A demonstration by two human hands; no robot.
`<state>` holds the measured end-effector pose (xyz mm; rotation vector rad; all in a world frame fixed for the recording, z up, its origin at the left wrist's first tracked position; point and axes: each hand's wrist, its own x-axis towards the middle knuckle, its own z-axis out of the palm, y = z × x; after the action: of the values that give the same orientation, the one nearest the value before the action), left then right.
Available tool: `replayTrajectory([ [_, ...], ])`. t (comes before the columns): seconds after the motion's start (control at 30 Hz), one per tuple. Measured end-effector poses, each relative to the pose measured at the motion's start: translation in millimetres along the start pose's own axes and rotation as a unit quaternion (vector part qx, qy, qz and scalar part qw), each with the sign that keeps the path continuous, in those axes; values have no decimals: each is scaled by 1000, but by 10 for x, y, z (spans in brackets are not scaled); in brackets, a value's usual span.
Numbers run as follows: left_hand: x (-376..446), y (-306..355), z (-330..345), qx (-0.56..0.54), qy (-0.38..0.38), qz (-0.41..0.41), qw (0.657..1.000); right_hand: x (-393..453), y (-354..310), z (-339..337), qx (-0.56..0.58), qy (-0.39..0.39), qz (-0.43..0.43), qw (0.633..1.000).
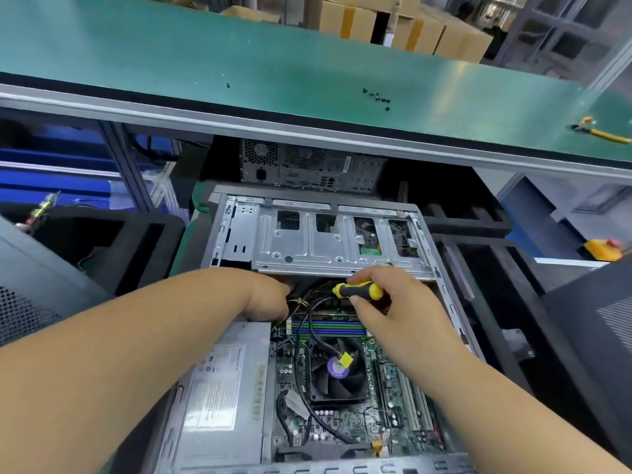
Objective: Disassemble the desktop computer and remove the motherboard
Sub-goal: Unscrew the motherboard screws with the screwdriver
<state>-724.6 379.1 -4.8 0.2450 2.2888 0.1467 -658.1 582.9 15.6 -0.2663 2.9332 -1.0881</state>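
Right hand [393,302] grips screwdriver [359,291], handle lying crosswise, left-right.

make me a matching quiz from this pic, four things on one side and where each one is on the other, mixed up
Things:
1. screwdriver
2. loose screws
3. cooling fan
4. yellow-handled pliers

Places:
A. far right on the green bench top
B. in the right hand
C. on the circuit board inside the open case
D. scattered mid-bench on the green mat, beyond the case

Pairs: 1-B, 2-D, 3-C, 4-A
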Motion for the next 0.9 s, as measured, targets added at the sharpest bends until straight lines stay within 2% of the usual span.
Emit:
replayTrajectory([
  [0.1,51,-16,0,44,-50,-1,998,15,18,5,-24,-5,-28,999],
  [0.2,104,-30,-29,103,-63,5,993,52,29,13,-53,-7,-50,997],
  [0.3,153,-22,-22,112,-110,3,988,74,26,37,-49,-5,-67,997],
  [0.43,192,-28,17,108,-124,7,986,91,1,92,-41,7,-98,994],
  [0.63,138,-33,-24,145,-168,25,975,178,-8,233,-151,-77,-119,978],
  [0.73,122,-22,-57,154,-189,20,970,176,33,267,-172,-87,-108,975],
  [0.9,123,-32,-31,151,-170,23,974,230,47,315,-174,-92,-95,976],
])
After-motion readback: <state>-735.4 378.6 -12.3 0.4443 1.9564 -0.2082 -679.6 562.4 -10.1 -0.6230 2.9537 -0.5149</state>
